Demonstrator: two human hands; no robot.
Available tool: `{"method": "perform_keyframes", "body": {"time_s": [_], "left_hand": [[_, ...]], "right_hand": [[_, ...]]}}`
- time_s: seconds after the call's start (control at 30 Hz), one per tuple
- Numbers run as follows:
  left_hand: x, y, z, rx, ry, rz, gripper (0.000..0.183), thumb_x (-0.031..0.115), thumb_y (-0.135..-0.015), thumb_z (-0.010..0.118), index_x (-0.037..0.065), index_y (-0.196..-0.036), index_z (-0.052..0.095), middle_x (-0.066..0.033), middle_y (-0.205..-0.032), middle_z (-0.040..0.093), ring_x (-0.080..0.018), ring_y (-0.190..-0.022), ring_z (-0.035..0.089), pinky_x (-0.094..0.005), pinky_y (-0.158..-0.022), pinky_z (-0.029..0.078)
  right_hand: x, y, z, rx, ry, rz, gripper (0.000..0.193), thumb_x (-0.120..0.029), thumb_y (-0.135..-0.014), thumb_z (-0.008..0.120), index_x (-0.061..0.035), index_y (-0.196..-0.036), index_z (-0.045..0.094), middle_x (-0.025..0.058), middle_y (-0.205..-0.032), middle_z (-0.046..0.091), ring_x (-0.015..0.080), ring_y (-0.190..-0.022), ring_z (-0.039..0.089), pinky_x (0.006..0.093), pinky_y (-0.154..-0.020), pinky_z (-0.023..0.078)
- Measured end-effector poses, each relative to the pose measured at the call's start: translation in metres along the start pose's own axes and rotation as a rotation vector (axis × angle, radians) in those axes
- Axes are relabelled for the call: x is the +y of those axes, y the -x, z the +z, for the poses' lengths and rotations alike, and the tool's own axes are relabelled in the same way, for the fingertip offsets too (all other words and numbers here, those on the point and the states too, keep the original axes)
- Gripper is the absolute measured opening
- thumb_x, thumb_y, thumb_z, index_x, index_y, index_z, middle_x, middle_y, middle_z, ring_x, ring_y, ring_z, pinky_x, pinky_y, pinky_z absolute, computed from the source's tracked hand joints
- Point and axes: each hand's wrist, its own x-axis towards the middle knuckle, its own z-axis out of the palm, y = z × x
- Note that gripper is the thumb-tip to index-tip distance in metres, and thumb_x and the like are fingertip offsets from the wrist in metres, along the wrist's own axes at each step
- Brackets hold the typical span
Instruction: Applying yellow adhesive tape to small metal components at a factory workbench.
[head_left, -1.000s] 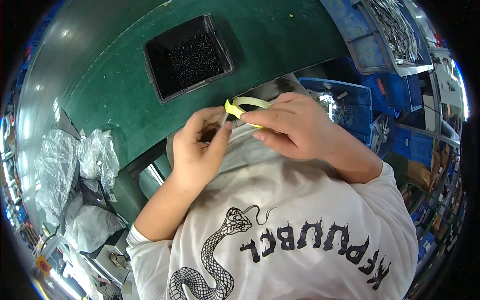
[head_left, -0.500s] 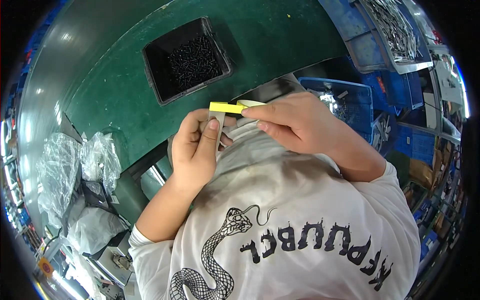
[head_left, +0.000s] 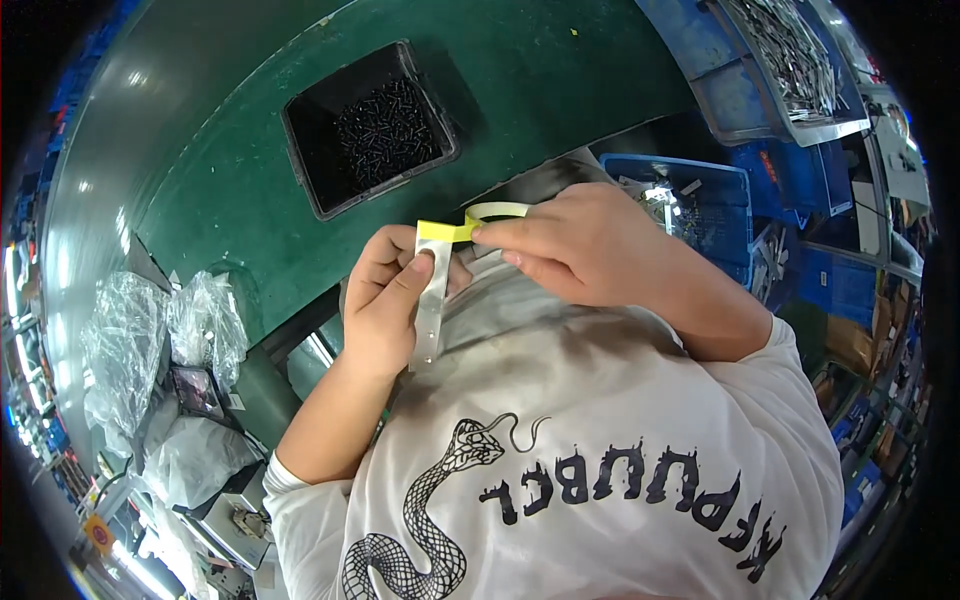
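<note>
A flat silvery strip (head_left: 432, 310) with small holes near its lower end is pinched between the thumb and fingers of my left hand (head_left: 388, 300). Yellow tape (head_left: 445, 231) lies across the strip's upper end and runs to the right. My right hand (head_left: 585, 245) holds the tape's other stretch, its index fingertip pressing on the yellow band. Behind that fingertip the tape curls up in a pale loop (head_left: 497, 209). Part of the right-hand fingers' grip is hidden.
On the green table (head_left: 230, 210) stands a black bin (head_left: 300, 150) of small black parts. Blue crates (head_left: 735, 205) with metal pieces are at the right, one raised higher (head_left: 735, 105). Clear plastic bags (head_left: 125, 345) lie at the left.
The silvery strip has turned so its broad face and holes show. The tape now folds round the strip's upper end, and its loop behind my right fingertip stands wider.
</note>
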Motion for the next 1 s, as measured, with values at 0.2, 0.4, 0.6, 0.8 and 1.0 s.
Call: {"method": "perform_keyframes", "body": {"time_s": [0.2, 0.4, 0.6, 0.8, 1.0], "left_hand": [[0.004, -0.004, 0.009, 0.095, -0.068, -0.092, 0.025, 0.019, -0.106, 0.051, -0.003, -0.109, 0.060, -0.0078, -0.084, 0.067, -0.0126, -0.071, 0.061, -0.0250, -0.066, 0.048], [0.052, -0.027, 0.041, 0.299, -0.393, -0.069, 0.019, 0.012, -0.103, 0.056, -0.004, -0.105, 0.067, -0.0052, -0.084, 0.071, -0.0073, -0.074, 0.062, -0.0222, -0.065, 0.049], [0.079, -0.065, 0.037, 0.411, -0.676, 0.098, 0.021, 0.014, -0.096, 0.065, -0.001, -0.080, 0.066, 0.0013, -0.067, 0.062, -0.0028, -0.059, 0.049, -0.0221, -0.054, 0.038], [0.086, -0.087, 0.039, 0.454, -0.784, -0.013, 0.027, 0.018, -0.094, 0.062, -0.001, -0.076, 0.066, -0.0027, -0.063, 0.064, -0.0080, -0.055, 0.055, -0.0246, -0.053, 0.042], [0.089, -0.093, 0.038, 0.462, -0.821, -0.019, 0.028, 0.019, -0.093, 0.061, 0.000, -0.073, 0.065, -0.0031, -0.060, 0.062, -0.0086, -0.052, 0.054, -0.0250, -0.051, 0.042]], "right_hand": [[0.006, -0.002, -0.003, 0.002, 0.299, -0.226, 0.036, -0.018, -0.077, 0.072, -0.0185, -0.113, 0.072, -0.0034, -0.064, 0.051, 0.0164, -0.053, 0.048, 0.0309, -0.056, 0.039], [0.016, -0.032, -0.040, 0.009, 0.496, -0.340, 0.035, -0.016, -0.076, 0.072, -0.0192, -0.111, 0.073, -0.0042, -0.066, 0.049, 0.0161, -0.057, 0.048, 0.0309, -0.059, 0.040], [0.012, -0.064, -0.063, 0.142, 0.598, -0.275, 0.034, -0.019, -0.080, 0.073, -0.0248, -0.114, 0.073, -0.0036, -0.070, 0.058, 0.0198, -0.057, 0.047, 0.0302, -0.057, 0.041], [0.033, -0.079, -0.055, 0.118, 0.699, -0.287, 0.027, -0.021, -0.086, 0.068, -0.0233, -0.112, 0.074, -0.0025, -0.065, 0.057, 0.0190, -0.055, 0.051, 0.0318, -0.067, 0.042], [0.040, -0.084, -0.048, 0.151, 0.725, -0.284, 0.026, -0.021, -0.088, 0.063, -0.0225, -0.111, 0.074, -0.0029, -0.065, 0.057, 0.0176, -0.057, 0.055, 0.0317, -0.070, 0.042]]}}
